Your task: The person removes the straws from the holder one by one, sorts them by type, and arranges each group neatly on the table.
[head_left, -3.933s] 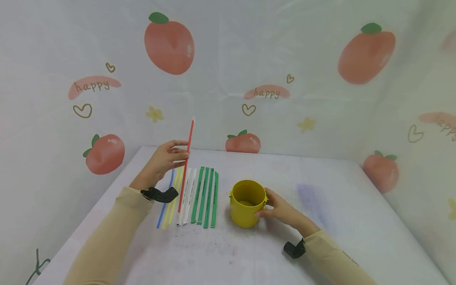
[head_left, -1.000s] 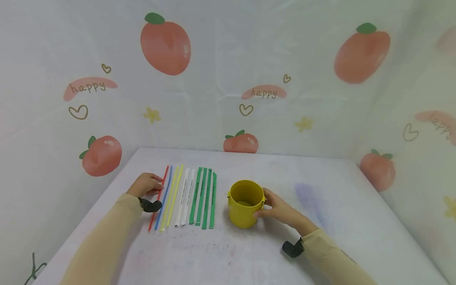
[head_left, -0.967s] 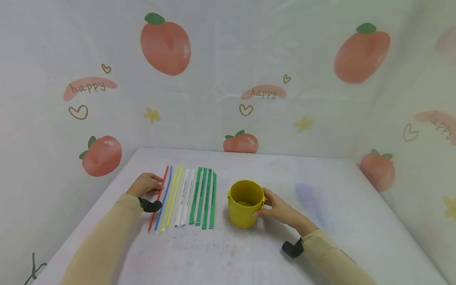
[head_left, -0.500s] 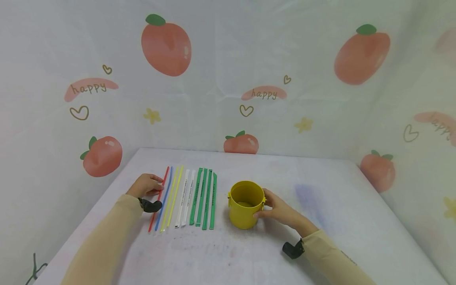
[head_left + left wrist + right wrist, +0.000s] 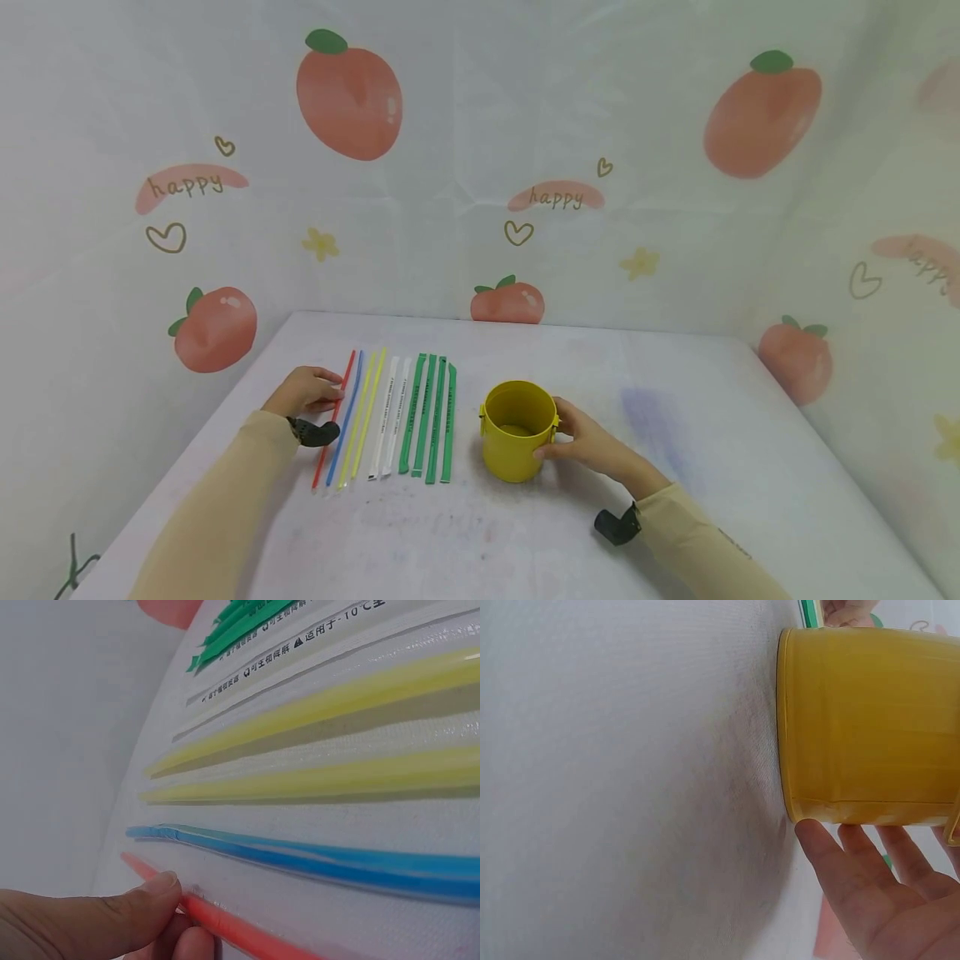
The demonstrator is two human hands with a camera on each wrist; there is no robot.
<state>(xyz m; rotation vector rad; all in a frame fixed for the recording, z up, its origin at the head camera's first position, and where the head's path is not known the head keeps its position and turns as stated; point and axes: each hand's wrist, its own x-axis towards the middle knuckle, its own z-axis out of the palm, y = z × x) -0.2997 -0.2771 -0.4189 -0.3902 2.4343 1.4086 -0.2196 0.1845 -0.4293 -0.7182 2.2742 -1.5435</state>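
My left hand pinches a red straw between thumb and fingers, low at the far left of a row of straws. Right beside it lies a blue straw, then two yellow straws. Two white wrapped straws and several green wrapped straws continue the row. A yellow bucket stands upright to their right, nothing visible inside. Against its right side rest the fairly straight thumb and fingers of my right hand, some fingers partly hidden behind the bucket in the head view.
The white table carries faint stains and a purple smudge at right. Behind it hangs a white backdrop with printed fruit. A dark green cord shows at the lower left.
Earlier, my left hand held the red straw raised above the row; it has since come down to the left of the blue straw. Over the last second almost nothing differs. The right hand stays put.
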